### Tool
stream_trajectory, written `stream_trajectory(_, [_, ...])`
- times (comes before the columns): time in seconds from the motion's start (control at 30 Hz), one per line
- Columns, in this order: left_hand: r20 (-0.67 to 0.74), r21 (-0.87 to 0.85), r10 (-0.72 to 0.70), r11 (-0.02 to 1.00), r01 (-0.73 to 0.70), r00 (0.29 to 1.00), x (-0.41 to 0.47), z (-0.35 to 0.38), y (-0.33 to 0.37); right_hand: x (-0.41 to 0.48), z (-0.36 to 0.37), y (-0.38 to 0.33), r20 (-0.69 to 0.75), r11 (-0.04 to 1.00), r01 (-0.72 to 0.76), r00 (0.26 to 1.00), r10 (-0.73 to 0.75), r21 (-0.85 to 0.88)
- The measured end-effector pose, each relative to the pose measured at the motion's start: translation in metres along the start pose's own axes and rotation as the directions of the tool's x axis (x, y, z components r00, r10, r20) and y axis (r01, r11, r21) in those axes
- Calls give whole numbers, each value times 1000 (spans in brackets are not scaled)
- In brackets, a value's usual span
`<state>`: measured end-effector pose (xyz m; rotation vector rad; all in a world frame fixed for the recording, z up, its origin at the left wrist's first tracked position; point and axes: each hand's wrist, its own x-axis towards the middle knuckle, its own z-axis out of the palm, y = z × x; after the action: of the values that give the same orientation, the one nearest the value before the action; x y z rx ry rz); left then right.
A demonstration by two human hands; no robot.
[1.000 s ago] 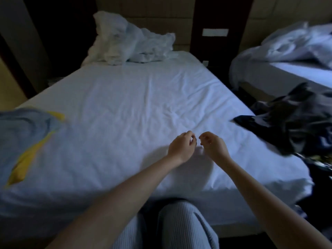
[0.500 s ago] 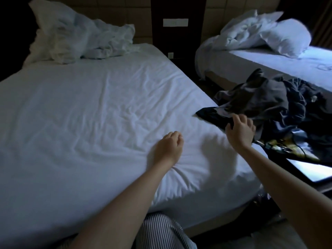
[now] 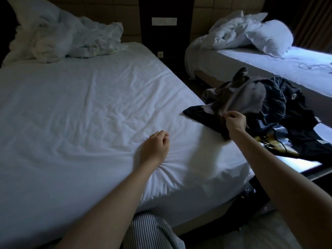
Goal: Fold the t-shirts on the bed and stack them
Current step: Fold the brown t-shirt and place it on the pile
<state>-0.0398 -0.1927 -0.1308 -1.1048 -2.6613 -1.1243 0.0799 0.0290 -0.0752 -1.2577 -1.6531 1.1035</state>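
Note:
A heap of dark t-shirts (image 3: 280, 105) lies at the right edge of the white bed (image 3: 80, 108), spilling over a bright surface beside it. On top is a grey t-shirt (image 3: 251, 94), and my right hand (image 3: 234, 121) pinches its edge and lifts it off the heap. A black t-shirt (image 3: 203, 115) spreads flat onto the sheet under it. My left hand (image 3: 155, 147) hovers over the sheet near the front edge with fingers loosely curled, holding nothing.
Crumpled white bedding (image 3: 62, 35) is piled at the head of the bed. A second bed (image 3: 269, 65) with a pillow (image 3: 271, 37) and a duvet stands to the right, across a narrow gap. A dark panel with switches (image 3: 164, 21) sits between the beds.
The view swung right, off a blue and yellow garment at the left. My right hand reached the dark heap, took hold of the grey t-shirt and lifted it. My left hand stayed over the sheet.

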Motion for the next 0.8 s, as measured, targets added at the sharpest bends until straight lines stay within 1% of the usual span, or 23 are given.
stream_trajectory(0.07, [-3, -11, 15, 1000, -15, 1000, 0, 0, 0, -23, 6, -29, 106, 979, 6, 994, -28, 201])
stream_trajectory(0.13, [80, -76, -5, 997, 11, 997, 1, -3, 1, -57, 15, -51, 251, 956, -1, 965, -77, 295])
stream_trajectory(0.17, [130, -166, -45, 984, 67, 991, 3, -5, 2, -75, 20, -55, 334, 947, -4, 936, -109, 320])
stream_trajectory(0.2, [178, -325, -96, 934, 150, 979, 5, -12, 7, -95, 27, -54, 417, 943, -9, 898, -139, 333])
stream_trajectory(0.23, [249, -554, -154, 787, 271, 956, 7, -22, 12, -114, 33, -49, 501, 945, -18, 851, -157, 326])
stream_trajectory(0.27, [342, -751, -183, 537, 385, 922, 12, -32, 19, -133, 38, -42, 586, 954, -28, 795, -161, 299])
stream_trajectory(0.3, [440, -825, -186, 304, 477, 879, 18, -41, 21, -151, 43, -37, 659, 964, -30, 736, -157, 264])
stream_trajectory(0.33, [512, -817, -180, 200, 541, 840, 24, -50, 22, -166, 45, -33, 710, 971, -32, 688, -151, 238])
stream_trajectory(0.37, [563, -773, -175, 234, 590, 808, 29, -56, 24, -176, 47, -32, 736, 973, -36, 660, -148, 228])
stream_trajectory(0.4, [589, -724, -185, 310, 616, 786, 30, -60, 29, -182, 46, -32, 744, 971, -46, 651, -149, 234])
stream_trajectory(0.43, [597, -682, -209, 375, 627, 775, 30, -61, 30, -185, 44, -34, 741, 966, -56, 653, -156, 252])
stream_trajectory(0.47, [582, -657, -252, 415, 629, 773, 30, -60, 30, -185, 40, -37, 730, 959, -60, 662, -169, 277])
stream_trajectory(0.5, [541, -662, -289, 432, 612, 790, 31, -58, 27, -183, 35, -38, 710, 953, -51, 680, -186, 299])
stream_trajectory(0.57, [401, -686, -339, 504, 524, 851, 28, -60, 20, -178, 27, -40, 638, 947, 2, 739, -218, 321])
stream_trajectory(0.63, [293, -677, -310, 601, 425, 904, 15, -70, 16, -171, 24, -39, 525, 954, 40, 827, -199, 299])
stream_trajectory(0.67, [259, -659, -292, 644, 390, 921, 7, -76, 11, -166, 25, -38, 469, 961, 32, 868, -163, 275])
stream_trajectory(0.7, [244, -639, -261, 681, 357, 934, -2, -83, 5, -161, 27, -36, 432, 967, 2, 894, -116, 256])
stream_trajectory(0.73, [250, -631, -219, 702, 330, 943, -10, -90, -3, -157, 30, -34, 419, 968, -51, 906, -58, 244])
stream_trajectory(0.8, [295, -624, -125, 726, 290, 947, -24, -110, -22, -150, 37, -31, 446, 948, -180, 894, 46, 263])
